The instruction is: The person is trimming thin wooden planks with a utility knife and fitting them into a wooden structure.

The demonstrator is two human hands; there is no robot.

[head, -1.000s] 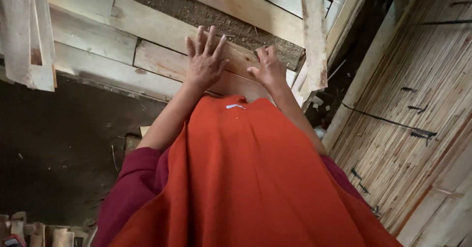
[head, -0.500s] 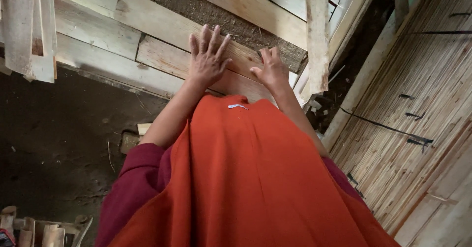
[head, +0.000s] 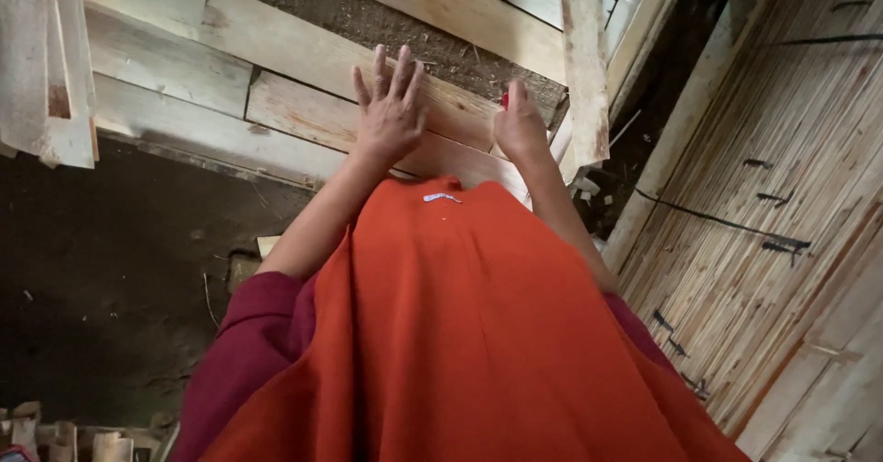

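My left hand [head: 391, 108] lies flat with fingers spread on a pale wooden plank [head: 294, 117] in front of me. My right hand [head: 521, 129] rests on the same stack of planks a little to the right, its fingers curled in. A small red thing [head: 504, 100] pokes out at the thumb side of that hand; what it is cannot be told. My orange garment [head: 460, 333] covers the lower middle of the view and hides the near edge of the planks.
More planks [head: 460, 2] lie stacked beyond, with a dirt-covered strip between them. An upright wooden slat [head: 584, 57] stands just right of my right hand. A bamboo-strip wall [head: 782, 195] fills the right. Dark earth floor [head: 110, 269] lies at left.
My right hand's spread fingers have curled shut and a red thing now shows in it. My left hand stays flat on the plank.
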